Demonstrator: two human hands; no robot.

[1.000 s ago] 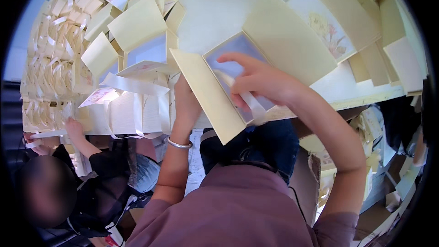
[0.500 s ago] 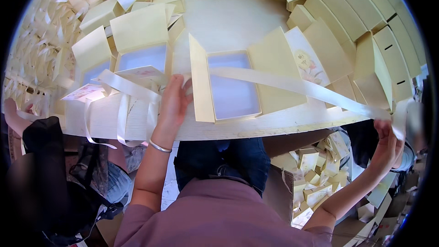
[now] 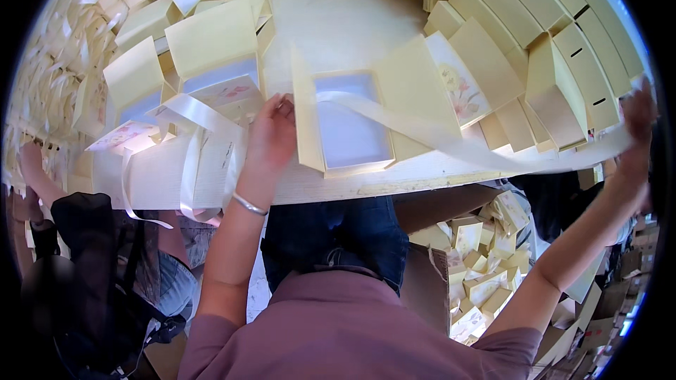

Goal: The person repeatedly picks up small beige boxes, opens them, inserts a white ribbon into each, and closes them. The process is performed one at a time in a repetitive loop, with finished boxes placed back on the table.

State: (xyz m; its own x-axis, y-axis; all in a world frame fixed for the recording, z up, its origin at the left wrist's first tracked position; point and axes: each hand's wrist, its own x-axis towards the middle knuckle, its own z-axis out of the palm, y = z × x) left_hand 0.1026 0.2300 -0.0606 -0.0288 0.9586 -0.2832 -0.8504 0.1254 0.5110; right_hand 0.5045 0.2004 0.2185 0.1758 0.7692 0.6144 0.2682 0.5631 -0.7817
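Note:
An open cream cardboard gift box [image 3: 310,127] with a pale lilac-white inside stands on the table in front of me, its flaps spread to both sides. My left hand [image 3: 271,134], a silver bangle on its wrist, has its fingers curled in against the outside of the left flap; what they grip is hidden. A white satin ribbon [image 3: 436,137] comes out of the box, crosses the right flap and sags past the table edge toward the right. It reaches my right hand [image 3: 637,123], raised at the far right, whose fingers are smeared by motion.
To the left stand open boxes [image 3: 215,39] with hanging ribbons. Stacked cream boxes [image 3: 521,3] line the right and back of the white table [image 3: 345,17]. A carton of small box pieces [image 3: 486,260] sits below on the right. Another person's arm [image 3: 39,169] shows at left.
My right hand has risen and moved outward to the right, the ribbon stretching along with it. My left hand's fingers have curled in closer by the left flap. The view has shifted slightly.

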